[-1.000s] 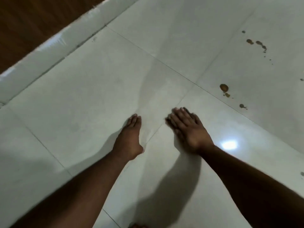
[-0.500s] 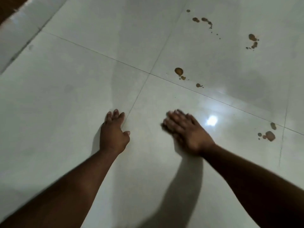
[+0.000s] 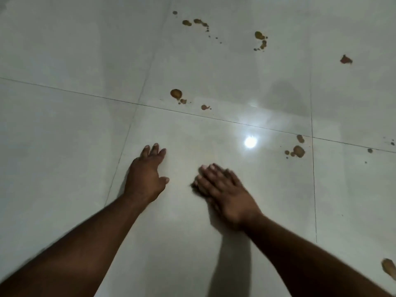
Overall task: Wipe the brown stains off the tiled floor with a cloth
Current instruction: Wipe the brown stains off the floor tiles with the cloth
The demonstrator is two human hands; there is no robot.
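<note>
My left hand (image 3: 146, 176) rests palm down on the pale tiled floor (image 3: 64, 146), fingers apart, holding nothing. My right hand (image 3: 225, 194) lies flat beside it, fingers spread and slightly blurred, also empty. Brown stains dot the tiles ahead: one blob (image 3: 176, 93) with small drops just beyond the grout line, a cluster (image 3: 298, 151) to the right of my right hand, a spotted trail (image 3: 198, 22) far ahead, and another pair (image 3: 260, 37) further right. No cloth is in view.
A reddish spot (image 3: 345, 60) lies at the far right. Another brown patch (image 3: 389, 272) sits at the right edge by my right forearm. A bright lamp reflection (image 3: 250, 142) glares on the glossy tile. Dark grout lines cross the floor.
The view has swung to the right, away from the wall's skirting, bringing more stains into sight. Both hands stay palm down on the floor, shifted slightly.
</note>
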